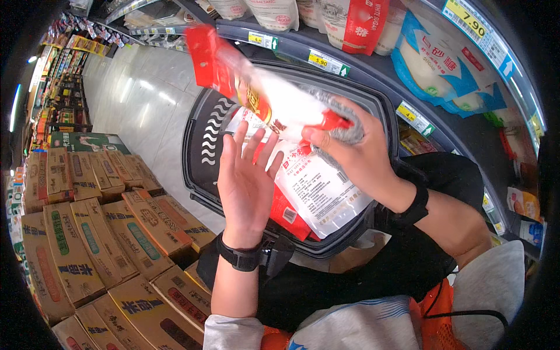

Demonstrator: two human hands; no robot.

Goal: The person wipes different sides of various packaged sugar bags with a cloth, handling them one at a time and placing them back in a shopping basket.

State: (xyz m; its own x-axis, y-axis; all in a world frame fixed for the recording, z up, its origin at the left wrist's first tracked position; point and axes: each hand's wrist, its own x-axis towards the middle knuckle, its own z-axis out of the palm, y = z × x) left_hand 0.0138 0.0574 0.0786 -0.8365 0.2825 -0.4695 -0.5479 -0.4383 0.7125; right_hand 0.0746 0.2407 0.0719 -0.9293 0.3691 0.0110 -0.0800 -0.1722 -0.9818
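My right hand (372,157) grips the end of a red and white plastic bag (293,89), blurred in places, together with a grey cloth (352,131) pressed against it. The bag slants up to the left over a black shopping basket (189,157). Below it, my left hand (247,188) is raised with its palm up and fingers apart, holding nothing. Inside the basket lies a white printed bag of sugar (326,192), partly covered by my right hand and the held bag. Red packaging (286,214) shows beside it.
Bags of white sugar (350,26) and blue-edged sugar bags (437,61) fill the curved-looking shelf along the top and right. Price labels (328,62) line its edge. Stacked cardboard cartons (127,236) stand at the left, next to a tiled aisle floor (131,83).
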